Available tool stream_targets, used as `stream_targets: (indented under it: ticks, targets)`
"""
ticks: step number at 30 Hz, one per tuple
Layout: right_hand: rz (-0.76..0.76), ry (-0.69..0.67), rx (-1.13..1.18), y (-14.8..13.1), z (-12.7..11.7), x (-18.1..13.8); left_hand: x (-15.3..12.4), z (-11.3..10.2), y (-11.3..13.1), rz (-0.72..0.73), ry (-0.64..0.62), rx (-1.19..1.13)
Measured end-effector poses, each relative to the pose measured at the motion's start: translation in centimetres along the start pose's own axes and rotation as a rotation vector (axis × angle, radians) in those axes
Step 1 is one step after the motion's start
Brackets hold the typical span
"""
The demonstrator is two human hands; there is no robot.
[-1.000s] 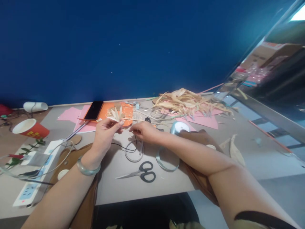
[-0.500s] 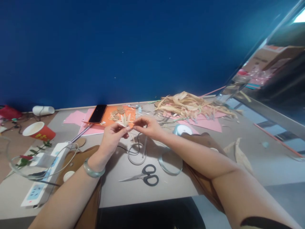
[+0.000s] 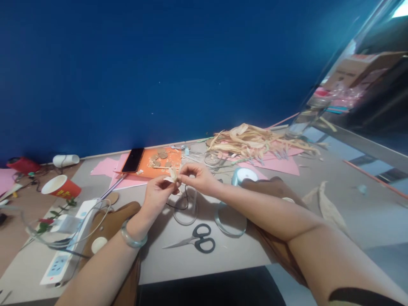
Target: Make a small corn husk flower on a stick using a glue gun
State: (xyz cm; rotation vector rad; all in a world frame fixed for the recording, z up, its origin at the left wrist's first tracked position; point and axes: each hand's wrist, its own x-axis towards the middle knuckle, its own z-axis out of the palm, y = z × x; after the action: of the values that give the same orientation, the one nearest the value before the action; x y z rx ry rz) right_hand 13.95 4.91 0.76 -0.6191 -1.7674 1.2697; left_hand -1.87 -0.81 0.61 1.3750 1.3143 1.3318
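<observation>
A red paper cup (image 3: 69,190) stood at left, then a white power strip (image 3: 58,264); the left hand (image 3: 159,194) pinched a pale, leaf-like piece (image 3: 173,173) above the table (image 3: 178,270), the right hand (image 3: 201,180) pinched it too; dried strips (image 3: 245,138) lay heaped rightward.

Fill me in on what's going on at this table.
A person's left hand holds a small pale, petal-like piece above the table, and the right hand is pinched close against it. Scissors lie nearer the person, untouched. A heap of dry, straw-coloured strips lies toward the back right.
</observation>
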Motion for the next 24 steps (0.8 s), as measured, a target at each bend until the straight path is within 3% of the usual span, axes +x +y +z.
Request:
stream_targets:
  ticks: [5, 13, 24]
  targets:
    - [0.052, 0.048, 0.052, 0.1, 0.2, 0.3, 0.1, -0.1, 0.2, -0.002, 0.012, -0.014]
    - [0.059, 0.232, 0.06, 0.9, -0.2, 0.7, 0.1, 0.1, 0.1, -0.055, 0.046, -0.002]
    - [0.13, 0.158, 0.03, 1.6, 0.5, 0.6, 0.5, -0.2, -1.6, -0.104, 0.027, 0.024]
